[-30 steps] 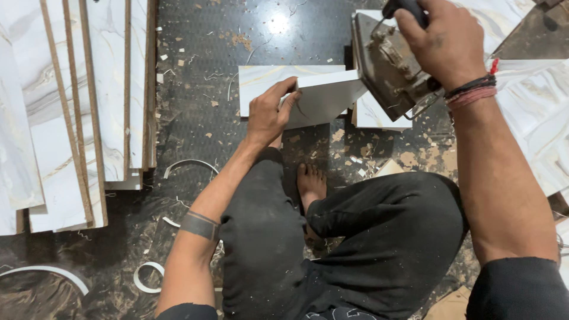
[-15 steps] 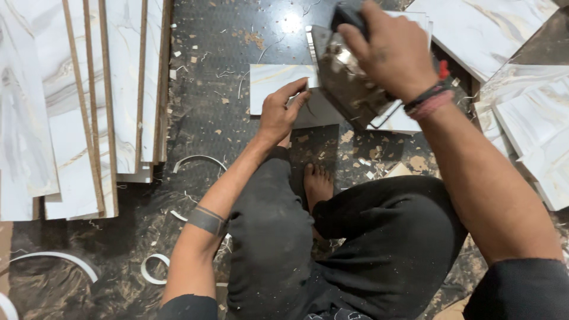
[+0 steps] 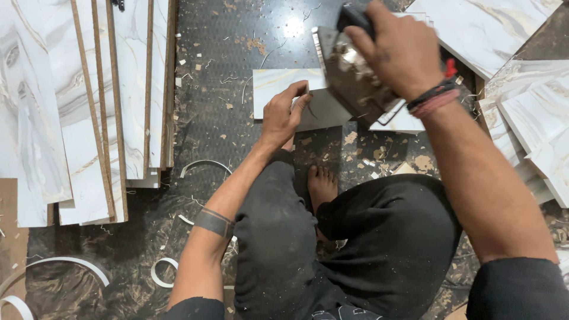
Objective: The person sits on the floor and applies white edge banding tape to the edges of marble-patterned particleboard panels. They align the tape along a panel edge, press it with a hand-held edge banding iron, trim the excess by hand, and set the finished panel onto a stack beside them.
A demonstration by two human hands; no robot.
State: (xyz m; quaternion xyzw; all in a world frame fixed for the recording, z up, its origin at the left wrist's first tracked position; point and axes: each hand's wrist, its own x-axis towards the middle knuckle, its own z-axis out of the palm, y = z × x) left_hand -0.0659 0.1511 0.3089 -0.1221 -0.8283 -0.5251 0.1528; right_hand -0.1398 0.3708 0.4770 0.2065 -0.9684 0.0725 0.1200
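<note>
While I sit cross-legged on the dark, chip-strewn floor (image 3: 225, 118), my bare foot (image 3: 323, 186) lies just short of the white marble-patterned laminate panel (image 3: 278, 86). My left hand (image 3: 284, 115) pins that flat panel's near edge with fingers spread. My right hand (image 3: 403, 50), grip clamped on a dusty metal handheld trimmer (image 3: 349, 74), hovers just beside those fingers. If the tool jumps, it could nick them, or chip the panel's edge.

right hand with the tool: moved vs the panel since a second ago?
Yes. The right hand and its tool have shifted left along the panel, closing on the left hand that pins it.
</note>
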